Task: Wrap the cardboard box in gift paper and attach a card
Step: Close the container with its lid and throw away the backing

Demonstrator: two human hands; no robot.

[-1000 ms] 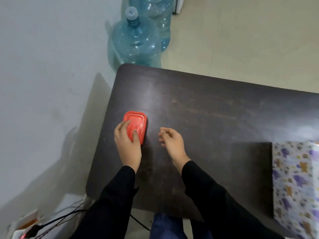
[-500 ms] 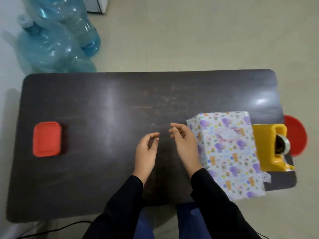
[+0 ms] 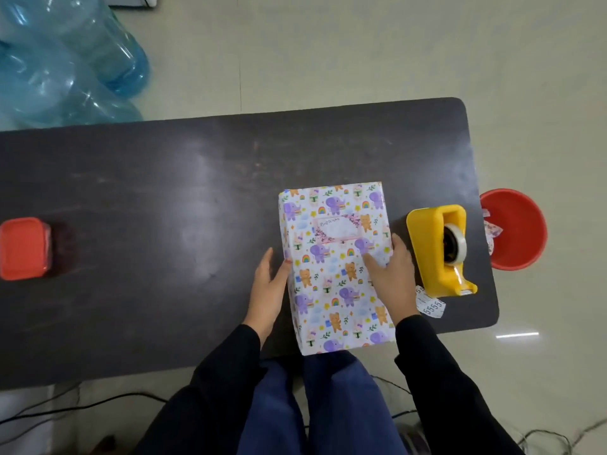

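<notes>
The box point(image 3: 331, 290), wrapped in white paper with purple elephants and orange bears, lies flat on the dark table point(image 3: 164, 208) near its front edge. A small pink-bordered card point(image 3: 335, 228) sits on the box's top, toward the far end. My left hand point(image 3: 267, 290) rests against the box's left side with straight fingers. My right hand point(image 3: 392, 274) grips the right edge, thumb on the top face and fingers curled over the side.
A yellow tape dispenser point(image 3: 437, 251) stands just right of my right hand, with a printed paper scrap point(image 3: 430, 305) beside it. A red bin point(image 3: 515, 228) sits off the table's right end. A red container point(image 3: 23, 247) lies far left. Blue water bottles point(image 3: 65, 60) stand behind.
My view swung right from the red container. Both hands moved from the bare table onto the wrapped box, left hand to its left side, right hand onto its right edge.
</notes>
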